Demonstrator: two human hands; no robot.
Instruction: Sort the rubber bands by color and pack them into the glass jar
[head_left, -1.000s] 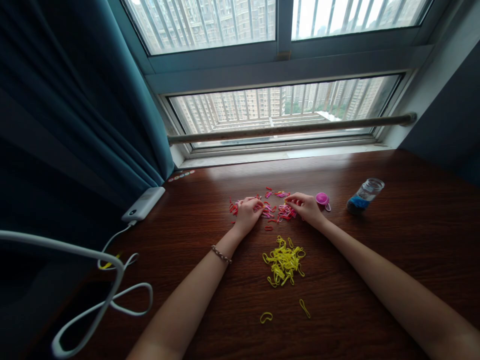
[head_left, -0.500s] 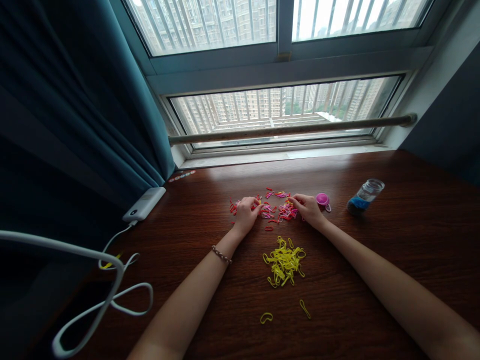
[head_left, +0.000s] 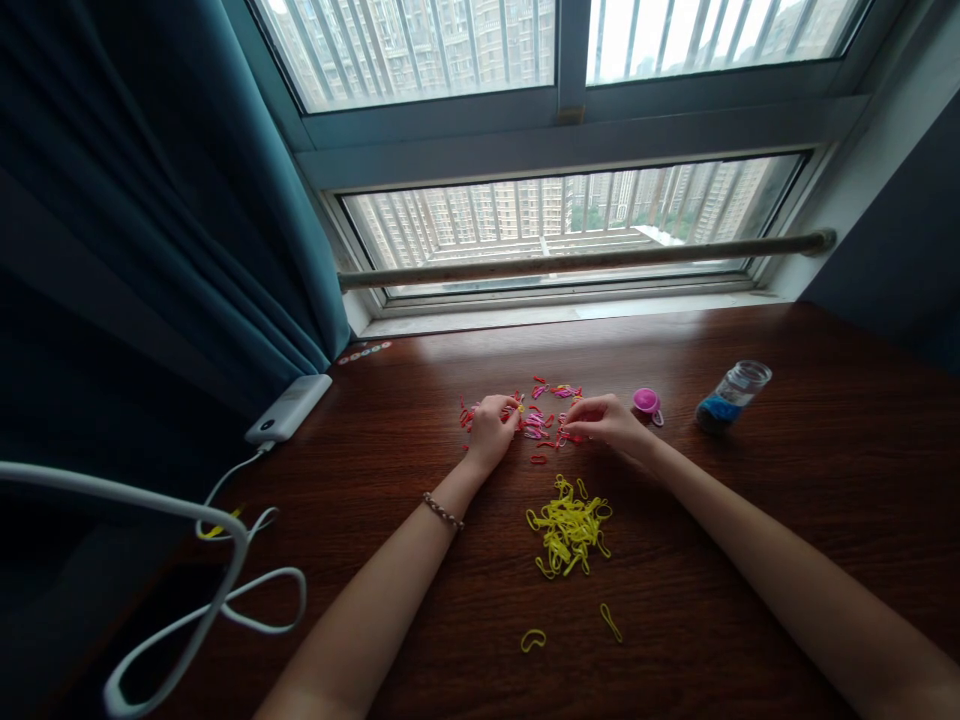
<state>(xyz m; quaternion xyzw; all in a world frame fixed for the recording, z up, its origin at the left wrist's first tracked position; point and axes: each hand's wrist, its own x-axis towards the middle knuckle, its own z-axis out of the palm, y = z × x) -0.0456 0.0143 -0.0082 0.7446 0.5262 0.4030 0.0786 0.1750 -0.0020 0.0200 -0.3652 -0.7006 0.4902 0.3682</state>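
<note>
Several small pink and red rubber bands (head_left: 536, 422) lie loosely spread on the brown table, a few yellow ones among them. My left hand (head_left: 493, 430) rests over the left side of this spread, thumb and fingers pinched, with a bit of yellow rubber band (head_left: 520, 407) at the fingertips. On the right side, my right hand (head_left: 609, 424) reaches in with its fingertips closed together, touching the pink and red bands; what they grip is hidden. Closer to me is a heap of yellow rubber bands (head_left: 570, 525), with two single yellow bands (head_left: 533, 640) apart from it.
A pink cup-like lid (head_left: 646, 402) sits right of my right hand. Beyond it a clear jar (head_left: 733, 395) with a blue label stands on the table (head_left: 750, 480). At left lie a white power bank (head_left: 289, 410) and a white cable (head_left: 240, 560), beside a blue curtain (head_left: 300, 290).
My right hand has moved left and slightly toward me, its fingertips now lower among the pink and red bands. My left hand has barely moved.
</note>
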